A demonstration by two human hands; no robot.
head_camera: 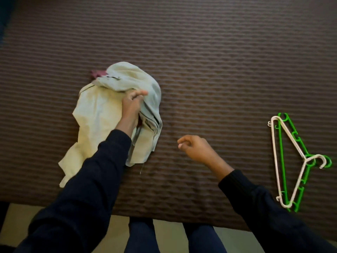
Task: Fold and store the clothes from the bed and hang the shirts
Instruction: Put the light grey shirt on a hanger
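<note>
A crumpled heap of pale clothes lies on the brown bed cover (pixel 218 61), left of centre: a cream garment (pixel 94 114) underneath and a grey-green shirt (pixel 127 77) bunched over it. A bit of pink cloth (pixel 97 73) pokes out at the heap's far side. My left hand (pixel 132 104) is closed on a fold of the grey-green shirt. To the right of the heap my right hand (pixel 195 147) hovers over the bare cover with its fingers loosely curled, holding nothing. Two plastic hangers lie stacked at the right, a white hanger (pixel 290 141) over a green hanger (pixel 281 161).
The bed's near edge (pixel 182 219) runs across the bottom, with pale floor (pixel 18 221) and my legs (pixel 140 236) below it. Dark sleeves cover both forearms. A dark blue area (pixel 5 13) shows at the top left corner.
</note>
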